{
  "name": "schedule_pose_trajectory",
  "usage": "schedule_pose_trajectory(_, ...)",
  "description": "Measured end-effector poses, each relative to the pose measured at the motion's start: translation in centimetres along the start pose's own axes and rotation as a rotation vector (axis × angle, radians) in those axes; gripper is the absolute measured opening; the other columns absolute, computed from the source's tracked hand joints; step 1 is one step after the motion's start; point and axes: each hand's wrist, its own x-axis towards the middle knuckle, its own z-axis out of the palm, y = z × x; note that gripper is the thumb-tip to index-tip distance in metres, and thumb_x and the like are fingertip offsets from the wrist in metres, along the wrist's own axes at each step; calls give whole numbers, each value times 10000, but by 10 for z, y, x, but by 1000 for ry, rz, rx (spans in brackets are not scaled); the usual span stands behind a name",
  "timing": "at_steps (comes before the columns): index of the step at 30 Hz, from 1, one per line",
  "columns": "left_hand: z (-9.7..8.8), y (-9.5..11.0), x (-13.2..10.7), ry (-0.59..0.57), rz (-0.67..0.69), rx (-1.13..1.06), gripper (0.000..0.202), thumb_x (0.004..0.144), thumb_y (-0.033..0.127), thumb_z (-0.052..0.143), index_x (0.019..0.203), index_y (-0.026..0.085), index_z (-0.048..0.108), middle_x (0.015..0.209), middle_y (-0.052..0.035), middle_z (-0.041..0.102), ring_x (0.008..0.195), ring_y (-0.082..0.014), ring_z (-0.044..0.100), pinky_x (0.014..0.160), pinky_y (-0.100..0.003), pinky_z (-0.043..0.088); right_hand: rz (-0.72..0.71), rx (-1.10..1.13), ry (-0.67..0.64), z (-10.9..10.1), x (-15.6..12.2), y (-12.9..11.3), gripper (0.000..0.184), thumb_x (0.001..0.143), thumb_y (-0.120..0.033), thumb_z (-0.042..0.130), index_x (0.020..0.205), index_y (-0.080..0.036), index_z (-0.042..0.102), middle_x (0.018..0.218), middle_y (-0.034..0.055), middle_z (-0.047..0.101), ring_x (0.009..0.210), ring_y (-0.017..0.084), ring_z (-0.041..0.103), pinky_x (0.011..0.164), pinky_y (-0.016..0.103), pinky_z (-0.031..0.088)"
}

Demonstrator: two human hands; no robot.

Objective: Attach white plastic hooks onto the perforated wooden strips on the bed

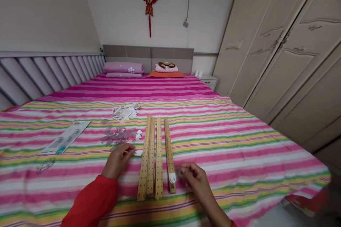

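Several long wooden strips (156,156) with rows of holes lie side by side on the striped bedspread (226,142). A small white hook (172,178) is stuck near the close end of the rightmost strip. My left hand (117,159) is closed in a pinch on a small clear piece, just left of the strips. To the right of the hook, my right hand (193,177) rests on the bedspread with its fingers curled; what is in it I cannot make out. A heap of clear adhesive hooks (119,135) lies beyond my left hand.
An opened packet (121,112) and a flat card package (66,137) lie on the bed's left side. Pillows (124,68) sit at the headboard. A large wardrobe (287,53) stands along the right; a bedside table (209,81) is in the far corner.
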Motion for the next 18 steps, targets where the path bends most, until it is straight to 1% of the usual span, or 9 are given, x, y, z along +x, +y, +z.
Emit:
schedule_pose_trajectory(1,0,11,1,-56,55,-12,170,794,343,531,784,205,630,776,-21,649,716,-154,602,636,-252,480,-23,-7,-39,5,4,-4,370,600,-500,752,682,-150,665,463,-48,503,398,77,417,399,202,321)
schedule_pose_trajectory(4,6,43,2,-155,183,-35,141,831,288,510,809,204,621,792,-23,643,728,-141,598,644,-242,474,-64,5,-111,21,17,-11,349,616,-482,751,703,-150,687,458,-45,526,412,82,440,420,206,345)
schedule_pose_trajectory(7,19,68,3,-238,285,-33,129,851,243,489,838,207,611,819,-24,640,769,-136,595,674,-238,467,-22,18,-175,34,23,-15,364,637,-477,741,774,-142,703,453,-32,570,402,91,476,415,205,358)
schedule_pose_trajectory(9,29,79,3,-263,327,-24,140,857,220,472,843,210,611,826,-25,638,781,-135,594,682,-238,463,17,45,-204,37,24,-15,368,652,-476,731,778,-132,694,455,-15,604,387,95,498,409,204,373)
schedule_pose_trajectory(11,38,86,2,-247,339,-16,150,857,207,461,840,209,609,820,-25,634,782,-137,593,677,-241,461,53,90,-193,36,24,-15,363,656,-472,732,755,-128,677,470,0,630,378,97,516,405,201,388)
schedule_pose_trajectory(13,47,90,-1,-194,318,-15,150,860,209,454,843,206,603,816,-26,625,774,-139,590,678,-250,463,83,151,-129,32,23,-13,355,641,-462,748,737,-132,660,504,7,651,387,99,542,402,194,398)
schedule_pose_trajectory(15,56,90,-5,-128,270,-29,141,862,222,456,837,204,594,810,-24,614,752,-138,587,675,-258,472,102,199,-59,28,22,-10,350,612,-441,776,731,-138,648,518,5,658,398,102,560,407,190,409)
schedule_pose_trajectory(18,70,88,-13,-30,169,-88,106,841,230,489,811,203,587,777,-14,603,708,-133,591,645,-255,491,119,233,-29,25,23,-4,356,554,-409,819,708,-139,645,499,8,656,418,114,583,430,197,434)
